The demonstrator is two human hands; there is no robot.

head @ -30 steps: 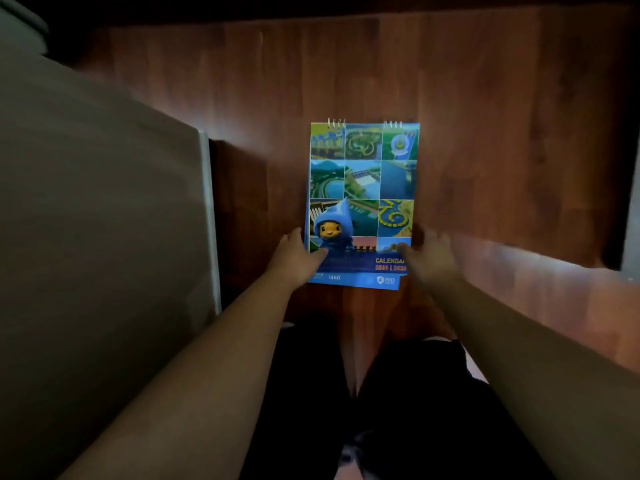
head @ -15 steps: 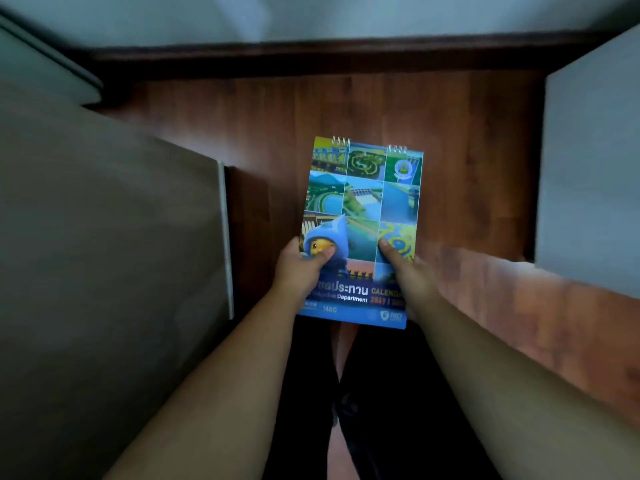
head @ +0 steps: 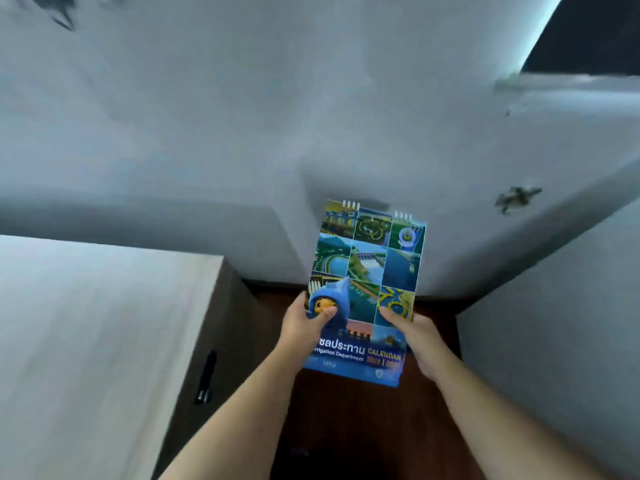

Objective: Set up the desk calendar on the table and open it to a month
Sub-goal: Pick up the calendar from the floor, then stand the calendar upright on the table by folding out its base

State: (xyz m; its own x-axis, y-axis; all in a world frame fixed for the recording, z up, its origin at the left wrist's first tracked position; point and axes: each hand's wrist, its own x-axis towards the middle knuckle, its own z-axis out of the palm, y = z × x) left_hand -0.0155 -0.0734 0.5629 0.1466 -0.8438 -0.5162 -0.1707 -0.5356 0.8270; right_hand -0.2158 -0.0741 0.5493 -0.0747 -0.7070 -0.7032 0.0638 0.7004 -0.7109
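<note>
The desk calendar (head: 367, 271) is a flat, closed booklet with a blue cover of photo tiles, a hooded cartoon figure and wire rings along its far edge. I hold it up in the air in front of me, cover facing me. My left hand (head: 304, 327) grips its lower left edge with the thumb on the cover. My right hand (head: 412, 334) grips its lower right edge the same way.
A pale table top (head: 86, 341) fills the left, its dark side panel carrying a black handle (head: 207, 377). A white wall (head: 277, 116) is ahead, a grey panel (head: 554, 341) stands at the right, and dark wooden floor (head: 363, 427) lies below.
The calendar lay on the wooden floor; both hands took hold of its lower edge and lifted it. The view has swung upward, so the wall and table top now show.
</note>
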